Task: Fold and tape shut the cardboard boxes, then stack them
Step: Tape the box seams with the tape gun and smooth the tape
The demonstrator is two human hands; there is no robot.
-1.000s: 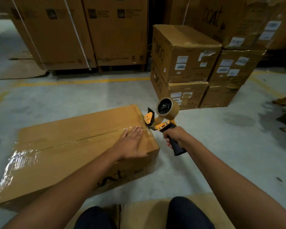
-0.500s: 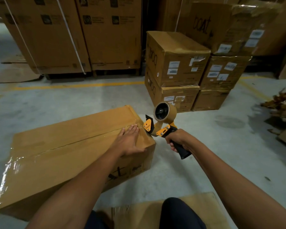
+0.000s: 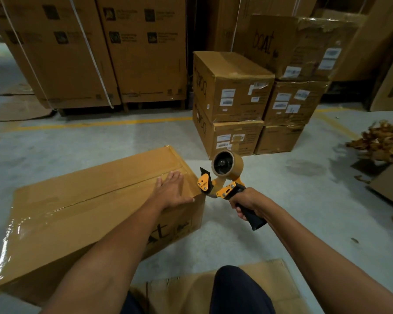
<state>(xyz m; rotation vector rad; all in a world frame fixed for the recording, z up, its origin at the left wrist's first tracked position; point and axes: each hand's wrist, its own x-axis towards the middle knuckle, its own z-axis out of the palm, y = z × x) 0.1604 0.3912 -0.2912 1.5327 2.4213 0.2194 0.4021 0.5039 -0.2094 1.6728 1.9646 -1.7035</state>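
A long closed cardboard box [image 3: 77,214] lies on the floor in front of me, clear tape shining along its top seam and left end. My left hand [image 3: 171,191] presses flat on the box's right end, fingers straight, next to the taped seam. My right hand [image 3: 245,201] grips the black handle of an orange tape dispenser [image 3: 222,177] with a brown tape roll. The dispenser's blade end sits at the box's right top edge, just beside my left hand.
A stack of sealed labelled boxes [image 3: 234,103] stands just beyond the dispenser, with more behind it at the right. Tall strapped cartons [image 3: 95,51] line the back wall. A flat cardboard sheet [image 3: 191,288] lies under my knees. Crumpled brown scraps [image 3: 381,141] litter the floor at right.
The tape dispenser has dropped slightly toward the box's right end edge, and my left hand has stayed pressed on the box top. My view tilted up a little.
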